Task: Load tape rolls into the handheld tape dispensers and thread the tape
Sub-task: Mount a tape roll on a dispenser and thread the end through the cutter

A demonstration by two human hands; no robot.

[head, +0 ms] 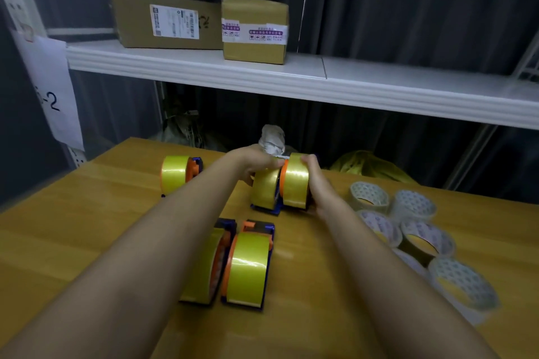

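Note:
Two blue-and-orange dispensers with yellow tape rolls stand side by side at the far middle of the wooden table (87, 227). My left hand (256, 165) grips the top of the left one (265, 188). My right hand (316, 181) holds the right one (296, 181) from its right side. Two more loaded dispensers (248, 265) stand nearer to me between my forearms, the left one (204, 268) partly hidden by my left arm. Another loaded dispenser (178, 173) stands far left.
Several loose rolls of clear printed tape (417, 230) lie in a cluster on the table's right side. A white shelf (291, 79) with two cardboard boxes (253, 30) hangs above the table's far edge. A yellow bag (367, 167) and a grey wrapped bundle (272, 138) sit behind the table.

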